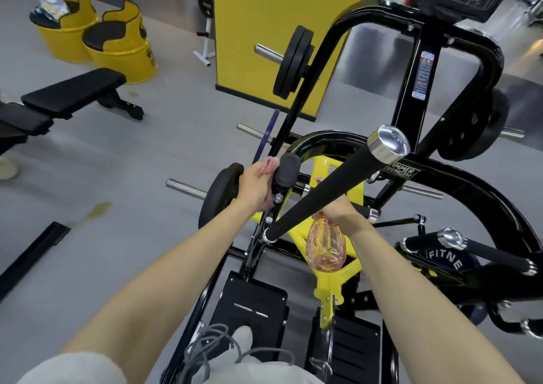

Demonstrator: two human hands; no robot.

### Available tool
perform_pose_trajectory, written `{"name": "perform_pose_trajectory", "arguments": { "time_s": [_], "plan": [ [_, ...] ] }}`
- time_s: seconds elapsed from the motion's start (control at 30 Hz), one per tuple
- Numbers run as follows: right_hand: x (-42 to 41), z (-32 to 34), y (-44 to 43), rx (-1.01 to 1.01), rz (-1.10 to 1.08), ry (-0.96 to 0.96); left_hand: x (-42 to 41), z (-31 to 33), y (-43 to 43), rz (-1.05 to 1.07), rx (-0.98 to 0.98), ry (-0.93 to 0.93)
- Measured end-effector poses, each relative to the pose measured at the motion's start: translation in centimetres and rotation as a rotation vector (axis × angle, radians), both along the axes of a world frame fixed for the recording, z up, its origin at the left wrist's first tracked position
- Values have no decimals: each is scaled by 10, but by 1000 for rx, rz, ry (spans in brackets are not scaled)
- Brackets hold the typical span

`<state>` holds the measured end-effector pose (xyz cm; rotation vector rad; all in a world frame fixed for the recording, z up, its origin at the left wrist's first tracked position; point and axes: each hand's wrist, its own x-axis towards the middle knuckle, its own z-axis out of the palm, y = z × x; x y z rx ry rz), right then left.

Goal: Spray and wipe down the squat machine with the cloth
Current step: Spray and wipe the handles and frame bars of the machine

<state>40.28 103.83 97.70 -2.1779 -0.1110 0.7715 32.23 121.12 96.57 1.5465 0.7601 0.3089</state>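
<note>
Grey shorts (73, 369) near; left grip (254, 181) closed on soft pink cloth (271, 165), pressed to squat machine (417, 69) padded handle (286, 170); right grip (342, 212) holds likely light, slippery spray bottle (324, 244) by neck.

In my left hand (254, 182) I am bunching a soft, fuzzy pink cloth (270, 165) against a matt black rubbery pad (288, 170). My right hand (342, 212) is gripping a clear pink plastic spray bottle (324, 244), glossy and rippled. The squat machine (455, 185) is gleaming in glossy black painted metal; its long handle (326, 191) is showing a matt black sleeve and a polished chrome cap. The footplate (249, 298) is looking dull black.
</note>
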Motion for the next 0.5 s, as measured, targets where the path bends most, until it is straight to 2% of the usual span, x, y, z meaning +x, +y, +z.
{"name": "perform_pose_trajectory", "arguments": {
  "time_s": [0.1, 0.2, 0.33, 0.37, 0.5],
  "plan": [
    [10, -2, 0, -56, 2, -35, -17, -7, -1, -43, 172, 109],
    [23, -5, -1, -71, -17, -9, -15, 4, 14, -123, 176, 181],
    [10, 3, 1, -44, -15, -16, 12, 33, 42, 34, 164, 217],
    [7, 5, -1, -27, -19, -21, 22, 39, 40, 23, 136, 219],
    [2, 8, -3, 24, -38, -11, 50, 49, 16, -79, -185, 223]
  ]
}}
